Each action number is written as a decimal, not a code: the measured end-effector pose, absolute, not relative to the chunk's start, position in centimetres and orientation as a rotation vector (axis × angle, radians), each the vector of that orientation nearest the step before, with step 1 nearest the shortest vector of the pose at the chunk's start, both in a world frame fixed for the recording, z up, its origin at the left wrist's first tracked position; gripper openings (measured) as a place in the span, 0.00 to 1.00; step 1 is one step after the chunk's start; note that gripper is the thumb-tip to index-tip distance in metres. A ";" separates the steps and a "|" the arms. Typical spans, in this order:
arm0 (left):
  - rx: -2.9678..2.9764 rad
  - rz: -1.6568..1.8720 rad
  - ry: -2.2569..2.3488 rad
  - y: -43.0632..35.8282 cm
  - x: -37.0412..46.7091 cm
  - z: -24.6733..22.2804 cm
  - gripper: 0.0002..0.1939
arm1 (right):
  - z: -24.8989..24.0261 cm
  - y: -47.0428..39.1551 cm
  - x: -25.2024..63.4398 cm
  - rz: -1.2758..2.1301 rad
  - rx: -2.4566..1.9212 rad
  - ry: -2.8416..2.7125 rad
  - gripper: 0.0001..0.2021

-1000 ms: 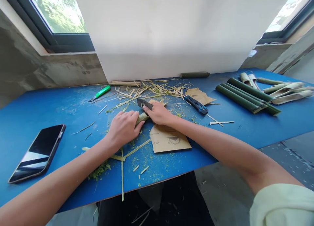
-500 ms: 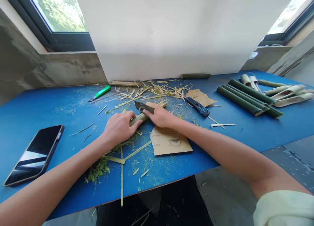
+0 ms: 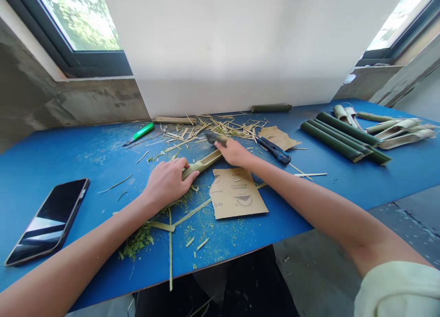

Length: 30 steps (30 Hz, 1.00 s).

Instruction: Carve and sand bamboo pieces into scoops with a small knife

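My left hand (image 3: 171, 179) is wrapped round the near end of a pale, peeled bamboo piece (image 3: 202, 164), pressing it towards the blue table. A hollowed, trough-like stretch shows along its top. At the far end of the bamboo, my right hand (image 3: 233, 152) grips a dark piece of sandpaper (image 3: 216, 138), smeared by motion. The fingers of that hand partly hide the bamboo's far tip. Just below it lies a brown-backed sandpaper sheet (image 3: 237, 194) with printing on it.
A blue-black utility knife (image 3: 275, 150) and another brown sheet (image 3: 279, 137) lie to the right. Green bamboo lengths (image 3: 340, 140) sit farther right. Shavings (image 3: 220, 126) spread at the back. A green-handled knife (image 3: 142, 131) and a phone (image 3: 50, 220) are on the left.
My right hand has slid away and to the right along the bamboo with the sandpaper, uncovering its hollow and the sheet below. My left hand keeps its grip.
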<state>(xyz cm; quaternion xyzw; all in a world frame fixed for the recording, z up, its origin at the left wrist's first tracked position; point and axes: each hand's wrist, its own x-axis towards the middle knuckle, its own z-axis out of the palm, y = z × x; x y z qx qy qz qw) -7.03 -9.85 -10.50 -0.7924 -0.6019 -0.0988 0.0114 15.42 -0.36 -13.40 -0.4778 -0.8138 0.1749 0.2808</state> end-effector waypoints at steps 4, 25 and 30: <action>-2.459 -0.294 -1.881 -9.9 -7.0 -10.5 0.21 | -13.4 -1.5 14.9 0.605 -0.914 -2.315 0.16; -2.464 -0.361 -1.891 -10.1 -7.0 -10.9 0.19 | -12.7 -1.6 15.2 0.652 -1.152 -2.202 0.15; -2.469 -0.372 -1.877 -10.2 -6.9 -10.9 0.18 | -13.1 -1.9 15.1 0.608 -1.056 -2.243 0.14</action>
